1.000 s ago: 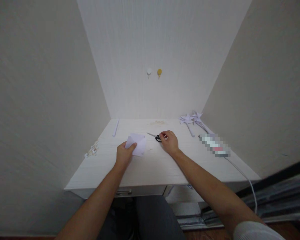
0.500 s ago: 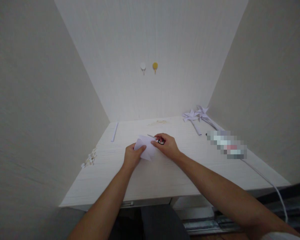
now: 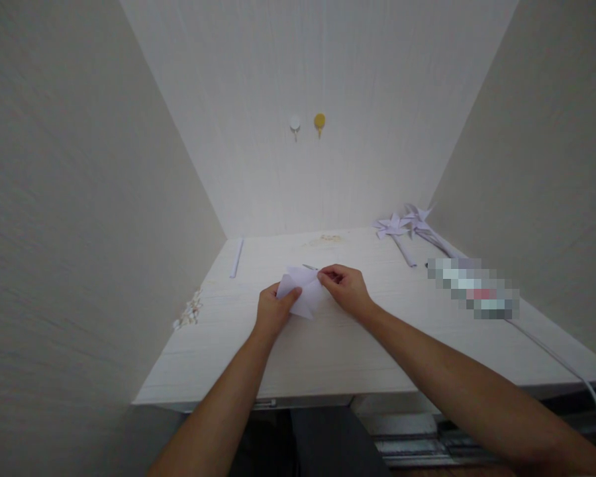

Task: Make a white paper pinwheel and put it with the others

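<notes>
A white piece of paper with slits and creases is held above the desk. My left hand is closed on its left side, thumb on top and fingers beneath. At the paper's upper right edge, the thumb and fingertips of my right hand pinch a corner. The same hand keeps hold of a pair of scissors, whose thin blades point left behind the paper; the handles are mostly hidden by the fingers.
Two paper pinwheels with rolled sticks lie at the back right. A rolled paper stick rests back left, above small whitish pieces. On the right are a blurred-out object and a white cable. Hooks hang on the back wall.
The view has shifted slightly, so everything sits further right. My right fingers have closed onto the paper's corner, and less of the scissors shows. The left hand's grip looks the same.
</notes>
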Motion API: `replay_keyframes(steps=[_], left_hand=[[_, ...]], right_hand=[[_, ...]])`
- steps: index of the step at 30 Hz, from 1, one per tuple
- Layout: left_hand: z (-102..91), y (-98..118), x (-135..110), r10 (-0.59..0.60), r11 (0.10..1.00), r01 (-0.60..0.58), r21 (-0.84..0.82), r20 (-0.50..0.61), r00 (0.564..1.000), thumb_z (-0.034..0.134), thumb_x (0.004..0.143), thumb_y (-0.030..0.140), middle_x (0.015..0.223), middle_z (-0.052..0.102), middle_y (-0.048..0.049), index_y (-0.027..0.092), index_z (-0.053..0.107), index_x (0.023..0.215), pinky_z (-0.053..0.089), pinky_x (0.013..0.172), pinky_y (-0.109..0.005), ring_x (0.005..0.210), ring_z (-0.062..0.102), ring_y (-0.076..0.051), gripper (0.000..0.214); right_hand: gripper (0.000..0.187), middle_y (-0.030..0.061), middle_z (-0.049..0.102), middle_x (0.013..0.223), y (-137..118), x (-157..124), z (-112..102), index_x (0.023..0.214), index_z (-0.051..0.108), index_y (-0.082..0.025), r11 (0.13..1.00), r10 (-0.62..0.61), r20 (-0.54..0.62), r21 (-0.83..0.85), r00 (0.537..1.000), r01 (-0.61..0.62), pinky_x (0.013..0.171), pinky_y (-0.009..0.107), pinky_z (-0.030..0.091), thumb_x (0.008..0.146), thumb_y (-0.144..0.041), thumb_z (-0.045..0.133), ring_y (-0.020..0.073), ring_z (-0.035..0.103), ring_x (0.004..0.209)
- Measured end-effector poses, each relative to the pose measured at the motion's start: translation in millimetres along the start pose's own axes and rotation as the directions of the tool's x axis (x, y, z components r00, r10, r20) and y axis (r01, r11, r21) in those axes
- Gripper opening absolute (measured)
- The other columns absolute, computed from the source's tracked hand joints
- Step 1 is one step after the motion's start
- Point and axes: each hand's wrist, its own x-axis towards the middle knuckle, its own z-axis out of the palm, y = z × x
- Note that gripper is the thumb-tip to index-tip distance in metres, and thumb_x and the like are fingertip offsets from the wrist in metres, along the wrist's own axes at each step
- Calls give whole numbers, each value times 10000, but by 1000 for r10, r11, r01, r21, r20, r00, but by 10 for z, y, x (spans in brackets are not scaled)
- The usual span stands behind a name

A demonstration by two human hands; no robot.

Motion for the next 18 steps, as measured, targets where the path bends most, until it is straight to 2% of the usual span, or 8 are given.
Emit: replay_keyframes(steps=[7, 12, 18], left_hand=[[1, 33, -31, 7, 1000, -7, 7, 5, 1000, 828, 602, 433, 714, 747, -59, 148, 804, 759, 487, 598, -300, 644, 635, -209, 327], [1, 68, -49, 19, 1000, -19, 24, 10, 1000, 818, 608, 429, 680, 717, -42, 151, 787, 730, 462, 588, -295, 622, 603, -197, 305], [-31, 73, -57, 49, 998, -48, 50, -18, 999, 807, 636, 462, 614, 638, -1, 159, 749, 683, 399, 564, -275, 588, 533, -164, 312]], right_hand=[[263, 65, 786, 746, -27, -17, 6, 866, 813, -190, 999, 29, -4, 46, 1000, -28, 640, 312, 568, 790, -440, 789, 198, 700, 665], [227, 60, 790, 748, -48, -21, 12, 824, 801, -201, 998, 32, -9, 62, 999, -32, 672, 327, 568, 822, -410, 712, 199, 704, 671], [237, 44, 753, 702, -63, -29, 29, 788, 767, -203, 996, 51, -2, 70, 999, -51, 636, 317, 521, 808, -426, 691, 189, 664, 639]])
